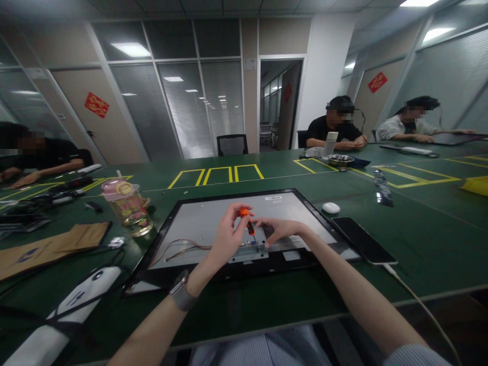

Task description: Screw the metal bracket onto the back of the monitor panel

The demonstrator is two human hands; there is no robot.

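Note:
An orange and black screwdriver [247,221] stands nearly upright, its handle held between the fingers of my left hand [229,231]. Its tip meets a small metal bracket [249,254] at the near edge of a flat display panel [198,218], which lies on the green table. My right hand [280,230] is bent around the tip of the screwdriver, with its fingertips at the bracket; whatever they pinch is too small to make out. Thin brown cables [186,249] run from the bracket across the panel's left part.
A phone [364,240] with a charging cable and a white oval case [331,208] lie right of the panel. Left are a pink-lided bottle [127,208], brown cardboard [57,249] and a white device [72,305]. Several people sit around the table [419,254].

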